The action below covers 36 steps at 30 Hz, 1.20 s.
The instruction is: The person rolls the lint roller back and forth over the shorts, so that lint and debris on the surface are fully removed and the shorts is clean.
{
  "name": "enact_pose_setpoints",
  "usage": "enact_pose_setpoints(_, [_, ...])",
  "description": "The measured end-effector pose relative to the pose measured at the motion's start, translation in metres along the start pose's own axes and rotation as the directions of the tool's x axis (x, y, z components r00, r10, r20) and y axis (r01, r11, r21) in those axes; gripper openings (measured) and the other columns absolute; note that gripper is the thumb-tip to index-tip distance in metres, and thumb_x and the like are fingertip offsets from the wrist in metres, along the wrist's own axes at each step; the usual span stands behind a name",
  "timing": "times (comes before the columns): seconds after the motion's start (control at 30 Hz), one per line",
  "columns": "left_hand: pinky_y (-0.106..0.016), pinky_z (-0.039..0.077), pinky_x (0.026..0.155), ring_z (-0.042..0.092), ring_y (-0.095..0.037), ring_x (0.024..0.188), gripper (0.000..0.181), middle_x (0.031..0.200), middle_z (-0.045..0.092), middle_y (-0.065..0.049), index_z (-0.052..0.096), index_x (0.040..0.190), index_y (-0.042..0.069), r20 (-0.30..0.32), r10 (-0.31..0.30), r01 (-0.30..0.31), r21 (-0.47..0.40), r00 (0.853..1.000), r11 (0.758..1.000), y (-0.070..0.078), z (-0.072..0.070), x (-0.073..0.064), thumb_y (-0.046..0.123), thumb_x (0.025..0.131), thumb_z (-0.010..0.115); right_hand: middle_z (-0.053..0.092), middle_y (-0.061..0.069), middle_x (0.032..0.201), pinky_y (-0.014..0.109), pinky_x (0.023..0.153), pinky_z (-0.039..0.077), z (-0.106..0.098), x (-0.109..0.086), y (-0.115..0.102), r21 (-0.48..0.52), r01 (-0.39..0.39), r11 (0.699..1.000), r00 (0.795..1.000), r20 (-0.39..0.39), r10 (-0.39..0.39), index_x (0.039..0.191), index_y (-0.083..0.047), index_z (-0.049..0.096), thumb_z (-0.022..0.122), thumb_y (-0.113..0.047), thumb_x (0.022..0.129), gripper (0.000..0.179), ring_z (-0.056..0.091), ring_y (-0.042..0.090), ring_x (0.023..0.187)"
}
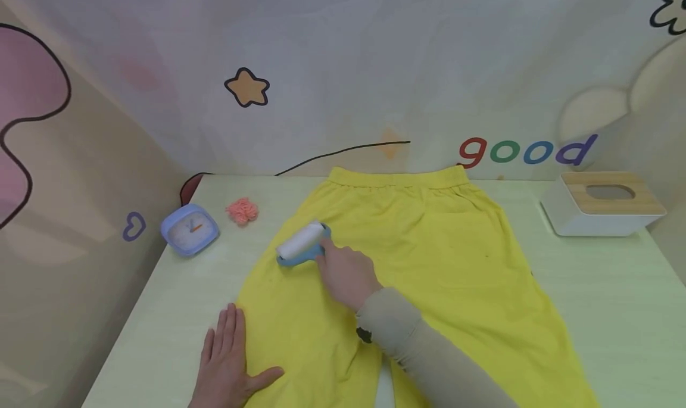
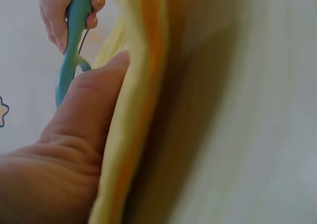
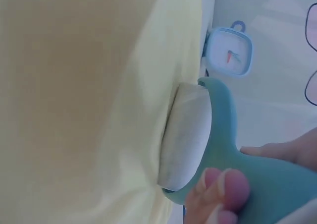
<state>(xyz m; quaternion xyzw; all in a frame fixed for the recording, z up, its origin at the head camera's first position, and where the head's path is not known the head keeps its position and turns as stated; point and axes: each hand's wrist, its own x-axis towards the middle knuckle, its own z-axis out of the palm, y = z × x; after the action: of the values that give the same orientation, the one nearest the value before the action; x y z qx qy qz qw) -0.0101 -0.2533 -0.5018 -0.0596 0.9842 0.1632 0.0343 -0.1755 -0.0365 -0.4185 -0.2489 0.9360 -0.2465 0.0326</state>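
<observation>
Yellow trousers (image 1: 429, 247) lie spread on the table, waistband toward the back wall. My right hand (image 1: 348, 271) grips the blue handle of a lint roller (image 1: 301, 241). In the right wrist view the white roll of the lint roller (image 3: 185, 135) touches the yellow cloth. My left hand (image 1: 225, 360) lies flat with fingers straight at the left edge of the trousers, its thumb over the fabric. In the left wrist view the thumb (image 2: 84, 100) rests against the cloth's edge; the other left fingers are hidden there.
A blue clock (image 1: 190, 230) stands at the table's left edge, beside a crumpled pink bundle (image 1: 242, 211). A white tissue box (image 1: 602, 220) with a wooden lid is at the back right. A printed backdrop (image 1: 343, 68) rises behind the table (image 1: 616, 312).
</observation>
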Motion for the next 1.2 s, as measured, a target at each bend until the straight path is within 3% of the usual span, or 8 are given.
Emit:
enact_pose_setpoints(0.4, [-0.053,-0.003,0.115,0.0,-0.036,0.147,0.133,0.161,0.0,-0.022,-0.001,0.153,-0.004,-0.017,0.014,-0.013,0.03,1.0,0.999,0.0,0.003,-0.001,0.084,0.071,0.056,0.042,0.0,0.051,0.028,0.034,0.032,0.008,0.018,0.002,0.007,-0.005,1.0,1.0,-0.01,0.005,0.118,-0.011,0.055,0.045,-0.029,0.104,0.025,0.039,0.014,0.038])
enact_pose_setpoints(0.57, [-0.049,-0.008,0.116,0.001,-0.035,0.148,0.132,0.16,0.004,-0.023,0.002,0.154,-0.004,-0.05,0.032,-0.03,0.034,0.998,0.999,0.0,0.008,-0.001,0.083,0.071,0.057,0.049,0.002,0.056,0.031,0.037,0.036,0.013,0.015,0.008,0.044,-0.044,0.998,0.999,-0.006,0.044,0.132,-0.014,0.053,0.045,-0.034,0.104,0.035,0.044,0.016,0.043])
enact_pose_setpoints(0.7, [-0.049,-0.009,0.116,-0.001,-0.036,0.148,0.132,0.16,0.002,-0.024,0.002,0.153,-0.005,-0.034,0.022,-0.021,0.041,0.999,0.999,0.002,0.008,-0.002,0.084,0.071,0.055,0.063,0.011,0.083,0.033,0.043,0.04,0.005,0.001,0.018,0.075,-0.098,0.992,0.994,0.065,0.093,0.144,-0.012,0.044,0.05,-0.038,0.099,0.052,0.049,0.019,0.052])
enact_pose_setpoints(0.8, [-0.053,-0.005,0.115,0.0,-0.036,0.147,0.133,0.16,0.001,-0.023,0.002,0.153,-0.006,-0.03,0.013,-0.012,0.053,0.999,0.999,0.002,0.005,-0.004,0.084,0.071,0.055,0.061,0.018,0.1,0.033,0.045,0.04,-0.007,-0.014,0.025,0.082,-0.092,0.992,0.992,0.097,0.084,0.147,-0.007,0.036,0.054,-0.034,0.093,0.063,0.05,0.02,0.055])
enact_pose_setpoints(1.0, [-0.056,0.0,0.115,0.0,-0.037,0.147,0.132,0.16,0.0,-0.023,0.001,0.153,-0.006,-0.036,0.017,-0.015,0.055,0.999,0.998,0.003,0.002,-0.004,0.082,0.072,0.057,0.051,0.009,0.079,0.029,0.039,0.035,-0.023,-0.048,0.032,0.052,0.009,0.999,1.0,0.016,-0.01,0.143,-0.008,0.044,0.06,-0.027,0.095,0.054,0.041,0.014,0.047])
enact_pose_setpoints(1.2, [-0.056,-0.001,0.114,-0.001,-0.037,0.147,0.133,0.161,-0.001,-0.022,0.0,0.153,-0.005,-0.016,0.006,-0.006,0.049,1.0,0.999,0.003,0.003,-0.001,0.084,0.072,0.055,0.044,0.004,0.076,0.025,0.039,0.034,-0.033,-0.071,0.031,0.07,-0.006,0.998,0.997,-0.079,0.011,0.138,-0.015,0.055,0.062,-0.027,0.096,0.044,0.036,0.011,0.043])
